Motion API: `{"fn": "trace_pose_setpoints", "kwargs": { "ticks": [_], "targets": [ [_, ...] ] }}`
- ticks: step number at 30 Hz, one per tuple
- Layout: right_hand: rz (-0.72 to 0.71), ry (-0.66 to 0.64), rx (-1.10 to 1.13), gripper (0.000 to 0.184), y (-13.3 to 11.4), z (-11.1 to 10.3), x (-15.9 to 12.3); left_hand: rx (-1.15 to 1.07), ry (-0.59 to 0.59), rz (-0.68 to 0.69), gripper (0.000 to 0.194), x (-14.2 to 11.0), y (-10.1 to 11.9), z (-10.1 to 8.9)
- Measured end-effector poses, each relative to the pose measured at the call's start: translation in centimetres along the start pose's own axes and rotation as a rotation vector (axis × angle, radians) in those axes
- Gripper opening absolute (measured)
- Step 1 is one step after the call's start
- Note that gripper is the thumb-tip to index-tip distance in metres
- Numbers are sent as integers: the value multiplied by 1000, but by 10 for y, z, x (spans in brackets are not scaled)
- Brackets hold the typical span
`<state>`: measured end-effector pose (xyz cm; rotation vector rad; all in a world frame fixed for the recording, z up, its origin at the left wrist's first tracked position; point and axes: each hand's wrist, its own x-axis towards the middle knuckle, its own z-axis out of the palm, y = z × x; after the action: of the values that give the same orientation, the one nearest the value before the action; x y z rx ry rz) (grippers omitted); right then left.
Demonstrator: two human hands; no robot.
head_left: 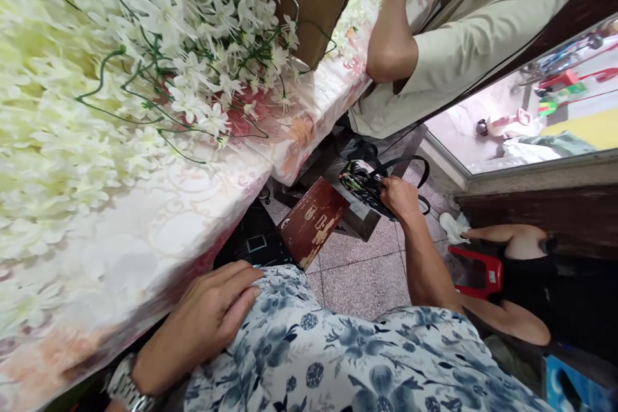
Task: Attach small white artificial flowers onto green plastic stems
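My left hand (217, 309), a metal-banded wristwatch (129, 386) on its wrist, lies flat on the flowered cloth (338, 347) over my lap, fingers stretched out and holding nothing. My right hand (400, 196) reaches down with its fingers closed at the edge of a shiny black bag (364, 187) with looped straps. Small light and green bits show at the bag; what exactly the fingertips pinch is hidden. White artificial flowers (203, 32) with green wire stems are piled on the table to the left.
A flower-patterned tablecloth (232, 187) covers the table, where a cardboard box (318, 0) stands. A worn brown stool top (313, 219) is below. One person's arm and pale trousers (463, 45) are across; another person's legs (512, 315) and a red stool (487, 270) are at right.
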<state>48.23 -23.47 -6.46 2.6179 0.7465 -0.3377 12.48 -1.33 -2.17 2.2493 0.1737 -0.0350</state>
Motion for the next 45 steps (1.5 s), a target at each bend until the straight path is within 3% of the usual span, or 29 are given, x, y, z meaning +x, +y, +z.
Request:
{"fn": "trace_pose_setpoints", "kwargs": {
  "ticks": [3, 6, 9, 13, 17, 21, 25, 28, 32, 36, 45],
  "targets": [
    [-142, 36, -4, 25, -17, -18, -33, -69, -156, -64, 25, 12, -7, 7],
    [-290, 40, 18, 24, -49, -18, -61, -120, -70, -128, 27, 31, -15, 24],
    [-433, 25, 65, 25, -87, -3, -78, -129, 41, -259, 30, 52, -30, 49],
    [-543, 8, 147, 29, -125, 19, -93, -123, 59, -377, 39, 74, -53, 78],
    [-575, 15, 251, 35, -141, 25, -108, -148, 7, -423, 29, 93, -68, 89],
    [-604, -29, 364, 34, -150, 27, -130, -108, 82, -487, 26, 114, -74, 92],
    [-776, -134, 490, 29, -156, 34, -149, -92, 83, -497, 29, 128, -79, 100],
    [-819, -151, 528, 23, -153, 42, -145, -110, 49, -506, 29, 131, -81, 106],
    [-621, -29, 476, 38, -150, 49, -112, -143, 49, -521, 23, 130, -80, 110],
    [-574, 26, 368, 38, -161, 49, -87, -183, 53, -553, 19, 127, -80, 111],
    [-620, 75, 190, 35, -173, 49, -83, -351, -26, -634, 31, 124, -99, 124]
  ]
}}
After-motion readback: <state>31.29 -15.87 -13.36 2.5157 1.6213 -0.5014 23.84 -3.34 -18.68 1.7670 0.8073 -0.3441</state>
